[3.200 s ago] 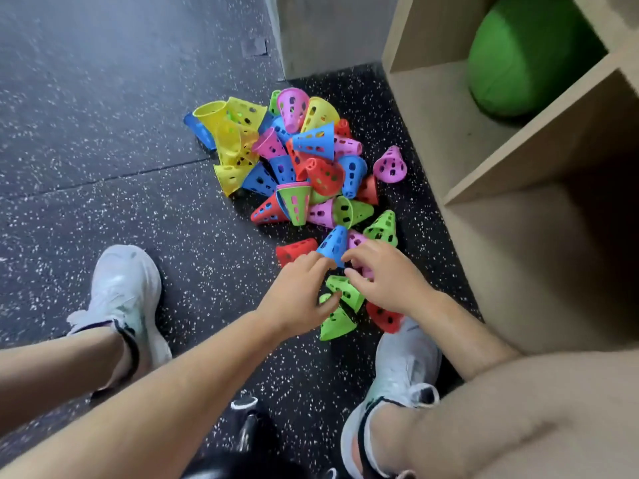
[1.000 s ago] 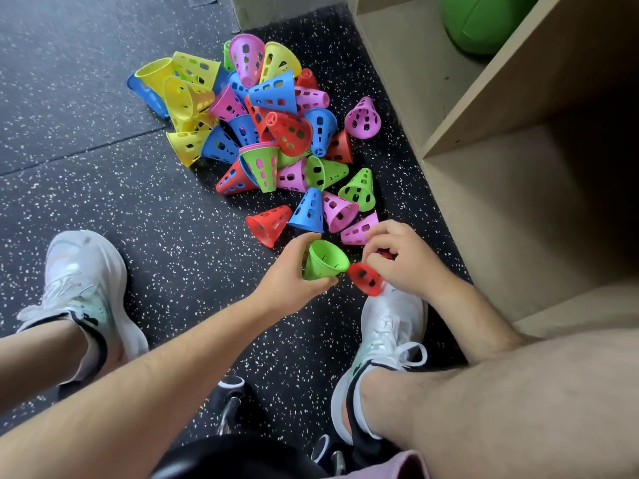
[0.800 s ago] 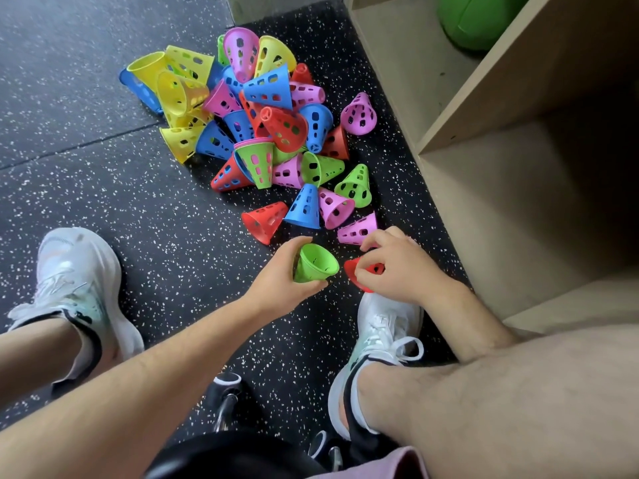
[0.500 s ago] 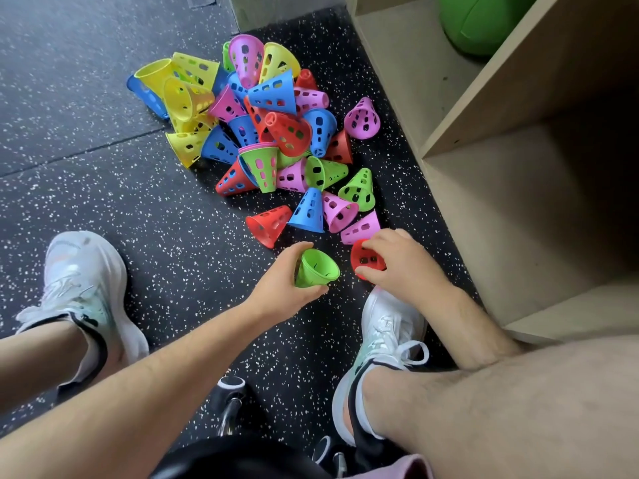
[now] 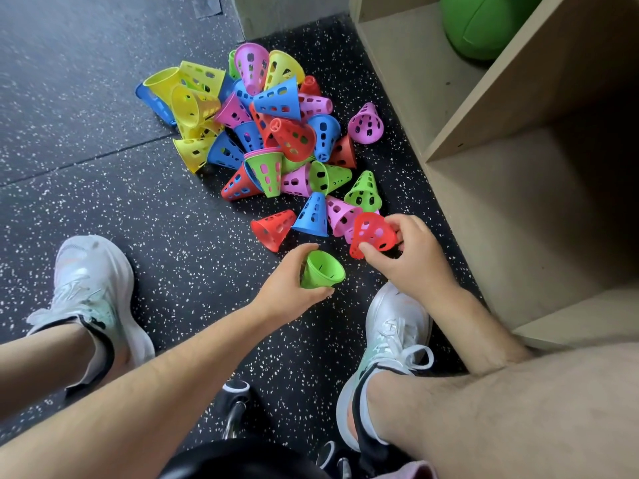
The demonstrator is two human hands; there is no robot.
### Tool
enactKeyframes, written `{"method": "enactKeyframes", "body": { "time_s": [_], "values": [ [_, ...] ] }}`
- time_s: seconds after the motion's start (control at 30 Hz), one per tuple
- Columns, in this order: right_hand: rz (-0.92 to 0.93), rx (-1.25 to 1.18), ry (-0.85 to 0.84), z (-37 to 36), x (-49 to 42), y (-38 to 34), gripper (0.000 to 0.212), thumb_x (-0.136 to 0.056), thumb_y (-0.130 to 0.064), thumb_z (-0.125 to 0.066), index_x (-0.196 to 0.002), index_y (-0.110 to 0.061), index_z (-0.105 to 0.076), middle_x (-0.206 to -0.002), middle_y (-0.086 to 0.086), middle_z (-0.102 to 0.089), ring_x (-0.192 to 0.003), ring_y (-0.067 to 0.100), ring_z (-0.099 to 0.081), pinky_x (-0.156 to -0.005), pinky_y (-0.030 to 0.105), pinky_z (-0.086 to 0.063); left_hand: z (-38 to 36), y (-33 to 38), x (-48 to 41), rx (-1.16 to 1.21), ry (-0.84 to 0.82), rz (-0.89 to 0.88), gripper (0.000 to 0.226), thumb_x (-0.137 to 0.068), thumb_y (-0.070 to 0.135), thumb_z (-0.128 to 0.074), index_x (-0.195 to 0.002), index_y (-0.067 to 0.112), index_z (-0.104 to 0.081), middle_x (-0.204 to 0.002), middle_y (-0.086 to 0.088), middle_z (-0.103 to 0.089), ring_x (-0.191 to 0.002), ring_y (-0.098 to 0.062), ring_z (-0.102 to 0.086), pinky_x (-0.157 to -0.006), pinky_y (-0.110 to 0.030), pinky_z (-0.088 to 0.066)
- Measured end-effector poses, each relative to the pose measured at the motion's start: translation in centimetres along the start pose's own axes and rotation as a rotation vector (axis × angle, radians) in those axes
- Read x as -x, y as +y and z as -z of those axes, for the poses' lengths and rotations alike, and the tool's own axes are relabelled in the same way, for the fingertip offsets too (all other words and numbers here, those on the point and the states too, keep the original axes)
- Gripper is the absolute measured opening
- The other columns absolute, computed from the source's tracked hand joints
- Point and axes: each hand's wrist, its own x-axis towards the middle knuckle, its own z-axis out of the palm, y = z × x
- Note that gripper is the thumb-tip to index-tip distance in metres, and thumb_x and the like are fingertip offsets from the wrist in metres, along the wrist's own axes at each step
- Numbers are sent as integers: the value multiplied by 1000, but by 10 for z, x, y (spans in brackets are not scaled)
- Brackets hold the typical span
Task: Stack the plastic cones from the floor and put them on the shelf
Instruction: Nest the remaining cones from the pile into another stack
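Green perforated plastic cone (image 5: pixel 321 271) in the left grip (image 5: pixel 287 285), red perforated plastic cone (image 5: pixel 371 235) in the right grip (image 5: pixel 411 257).
The left curls round its cone, wide mouth up; the right pinches its cone between thumb and fingers, over the speckled black floor (image 5: pixel 103 188), near the heap of coloured cones (image 5: pixel 276 133).

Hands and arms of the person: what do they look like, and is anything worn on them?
Both are bare. The left hand and the right hand wear no glove, and no ring, watch or band shows. The left forearm and the right forearm have no sleeve as far as the picture reaches. Fine hair shows on the right forearm.
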Motion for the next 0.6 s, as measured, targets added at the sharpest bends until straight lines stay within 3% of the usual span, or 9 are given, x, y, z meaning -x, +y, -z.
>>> {"method": "enactKeyframes", "body": {
  "time_s": [0.07, 0.17, 0.37, 0.5, 0.6],
  "values": [
    [-44, -97, 12, 2, -2, -5, 57, -80, -54, -71, -127, -24, -57, -109, -10, -57, -95, 5, -56, -81, 20, -46, 0, 1, 0, -3, -6, 3, 84, -80, 31, -86, -150, 32, -41, -145, 14, -50, -125, -4, -52, -112, -33, -44],
    [3, -154, -48, 2, -3, -12, 58, -84, -54, -65, -132, -20, -60, -110, -8, -59, -96, -5, -54, -79, 6, -40, -1, 4, -3, 14, -12, -5, 86, -79, 32, -87, -151, 32, -41, -141, 12, -54, -115, -7, -56, -109, -37, -48],
    [40, -89, -338, -9, 4, -13, 74, -82, -67, -51, -144, -27, -53, -133, -13, -56, -127, 2, -44, -107, 36, -44, -3, 18, -4, 107, 3, -64, 84, -80, 27, -88, -150, 29, -42, -133, 13, -62, -107, 0, -62, -100, -30, -51],
    [29, -108, -431, -15, 10, -14, 67, -83, -58, -64, -144, -33, -52, -135, -18, -54, -129, -1, -44, -111, 34, -41, -2, 25, -4, 100, -4, -94, 83, -82, 34, -85, -152, 34, -39, -141, 15, -57, -125, -2, -58, -108, -31, -47],
    [47, -153, -311, -13, 9, -13, 57, -84, -56, -68, -135, -32, -60, -130, -19, -58, -120, -1, -52, -99, 22, -44, -2, 25, -3, 82, -12, -105, 75, -83, 27, -85, -146, 33, -44, -135, 18, -59, -124, 4, -56, -109, -31, -47]
  ]
}}
